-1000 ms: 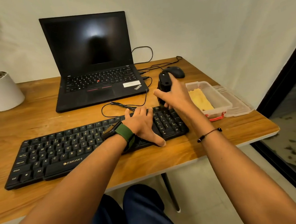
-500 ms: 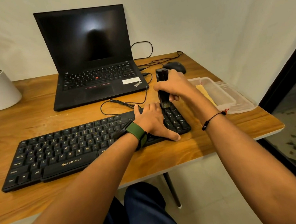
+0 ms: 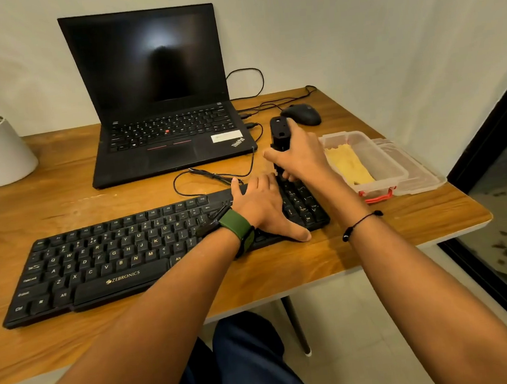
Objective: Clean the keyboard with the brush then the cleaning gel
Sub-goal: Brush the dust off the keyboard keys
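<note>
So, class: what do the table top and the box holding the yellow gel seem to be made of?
Table top: wood or wood-look laminate, satin finish; visible grain, pale edge band. Box: clear, slightly frosted plastic; the gel shows through its wall; red clip in front.

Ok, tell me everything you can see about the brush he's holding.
The brush is a black, blocky, plastic-looking tool held roughly upright in the right hand, whose fingers wrap its middle. Its lower end meets the keyboard at the top of the number pad; the bristles are mostly hidden. The left hand rests beside it.
</note>
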